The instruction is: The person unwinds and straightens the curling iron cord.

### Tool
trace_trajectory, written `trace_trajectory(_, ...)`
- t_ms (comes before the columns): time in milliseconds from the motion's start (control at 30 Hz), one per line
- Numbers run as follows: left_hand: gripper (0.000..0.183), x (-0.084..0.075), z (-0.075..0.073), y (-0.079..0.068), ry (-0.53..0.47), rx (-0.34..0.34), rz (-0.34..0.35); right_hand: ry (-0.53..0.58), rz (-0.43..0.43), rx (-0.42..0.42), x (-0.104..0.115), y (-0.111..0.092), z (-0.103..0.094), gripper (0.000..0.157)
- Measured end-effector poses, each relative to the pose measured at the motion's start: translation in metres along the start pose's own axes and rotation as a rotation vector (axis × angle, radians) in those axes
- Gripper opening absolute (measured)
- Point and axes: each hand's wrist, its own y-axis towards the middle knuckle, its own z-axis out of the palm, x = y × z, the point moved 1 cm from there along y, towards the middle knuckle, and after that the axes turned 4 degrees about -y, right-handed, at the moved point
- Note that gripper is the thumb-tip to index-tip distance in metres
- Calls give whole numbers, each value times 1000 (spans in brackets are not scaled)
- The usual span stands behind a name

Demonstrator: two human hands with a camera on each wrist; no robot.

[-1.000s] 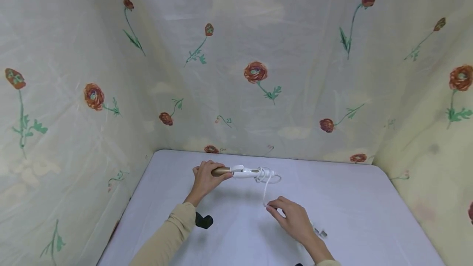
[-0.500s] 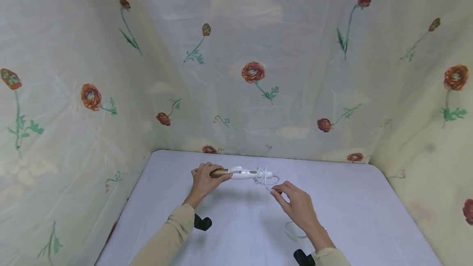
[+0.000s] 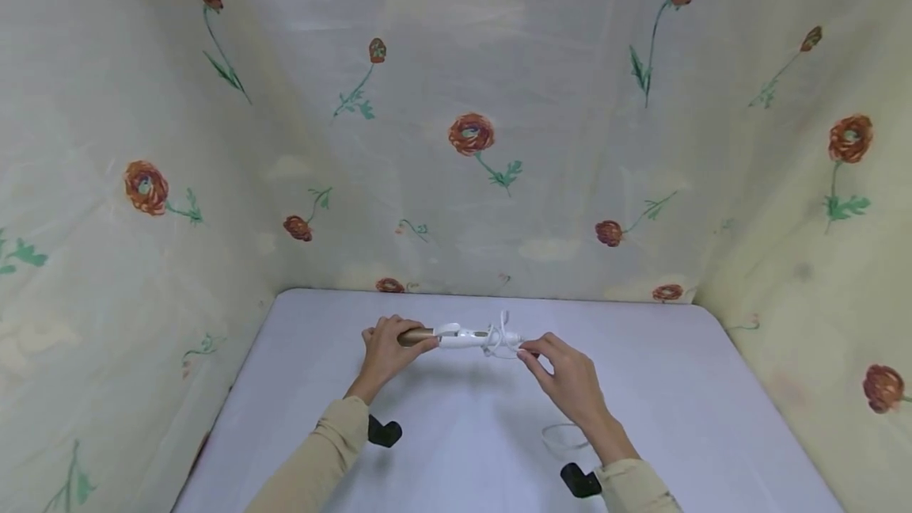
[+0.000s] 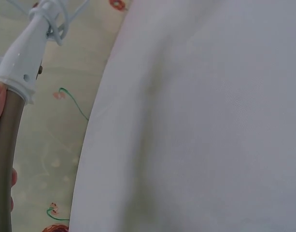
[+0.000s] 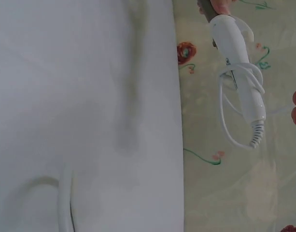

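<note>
A curling iron (image 3: 459,338) with a white handle and a bronze barrel is held level above the table, its handle pointing right. My left hand (image 3: 387,351) grips it by the barrel (image 4: 7,145), thumb near the clamp end. The white cord (image 5: 256,79) loops around the handle and leaves it through a ribbed sleeve (image 5: 257,134). Just off the handle's end, my right hand (image 3: 570,378) pinches the cord between thumb and fingertips. More of the cord hangs in a curve (image 3: 545,438) below the right wrist. The plug is out of sight.
A table with a white cover (image 3: 677,386) lies beneath both hands. Floral sheeting (image 3: 549,85) stands along its back and both sides. Black devices (image 3: 385,431) sit at both wrists.
My right hand has moved up and toward the handle's end, carrying the cord around with it. The left hand still holds the barrel. The head view has shifted slightly to the right.
</note>
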Motion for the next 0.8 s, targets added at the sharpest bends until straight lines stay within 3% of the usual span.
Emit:
trace_trajectory(333, 40, -1, -3, -1, 9, 22, 85, -37, 15, -25, -19, 25, -7, 13)
trace_trajectory(533, 38, -3, -10, 0, -34, 81, 122, -62, 68, -39, -33, 41, -6, 15)
trace_trajectory(700, 39, -1, -16, 1, -92, 146, 102, -70, 145, 27, -46, 42, 5, 17)
trace_trajectory(800, 39, 1, -19, 1, -123, 166, 84, -92, 184, 115, -52, 37, 18, 15)
